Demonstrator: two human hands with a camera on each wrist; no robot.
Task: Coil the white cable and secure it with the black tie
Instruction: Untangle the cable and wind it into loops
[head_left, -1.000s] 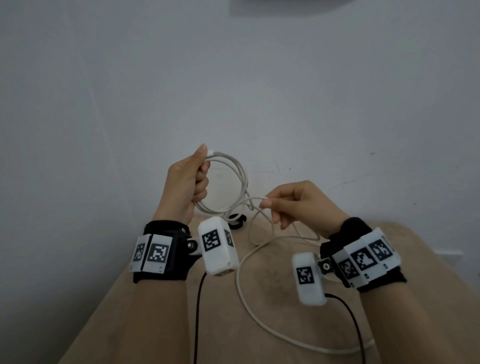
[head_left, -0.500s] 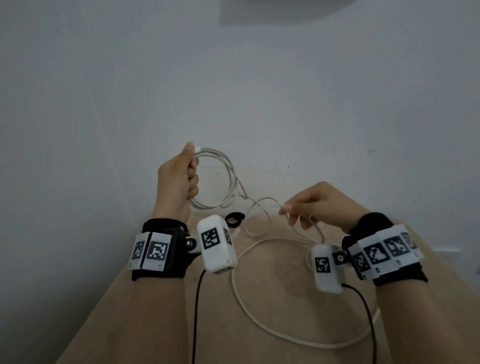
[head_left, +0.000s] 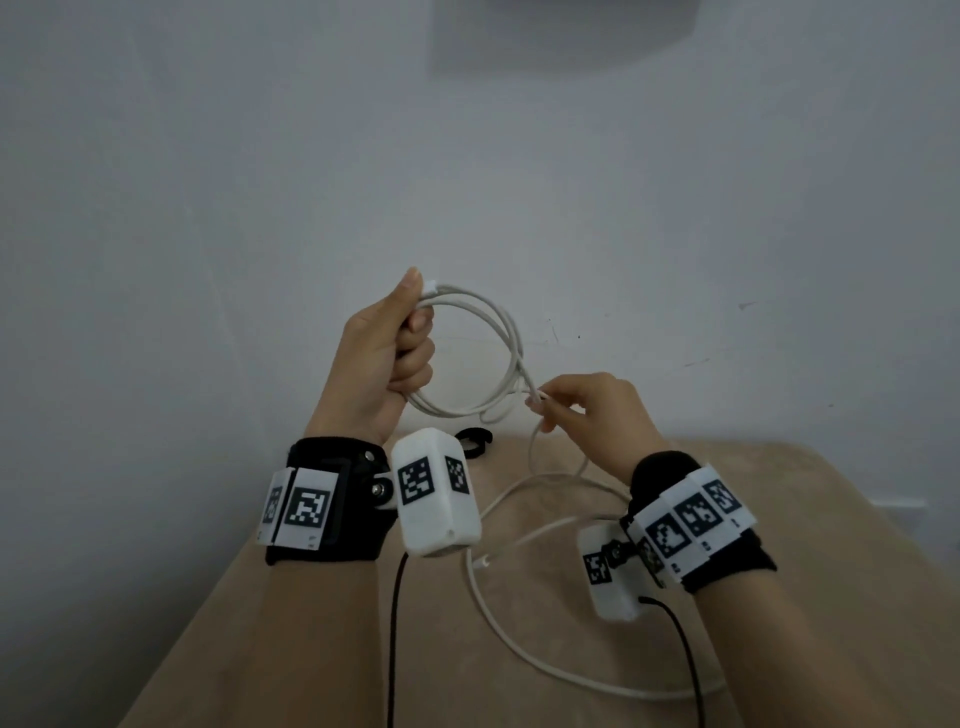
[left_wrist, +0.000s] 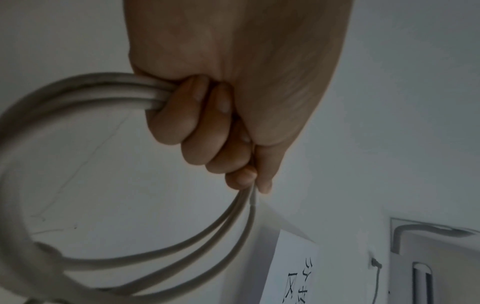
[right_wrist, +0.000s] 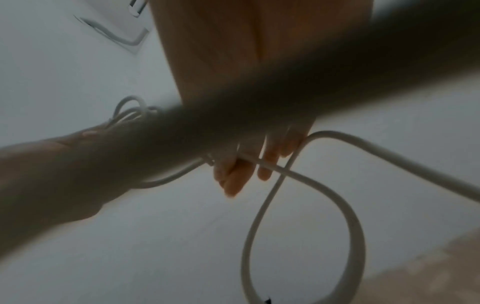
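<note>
Above a tan table (head_left: 779, 519) set against a pale wall, two hands worked a white cable (head_left: 511, 343). The left hand (head_left: 387, 358) was closed in a fist around a bundle of about three finished loops, thumb pressed on top beside the cable's small end plug. The right hand (head_left: 592, 410) pinched the running strand between thumb and fingertips, close to the lower right of the coil, its other fingers loosely curled. A long slack length of cable lay curved across the table below, with its far plug resting near the left wrist camera. The black tie (head_left: 474, 441) sat untouched on the table behind the hands. By this reckoning, coiling was partly done; the remaining slack and the tying were left.
</note>
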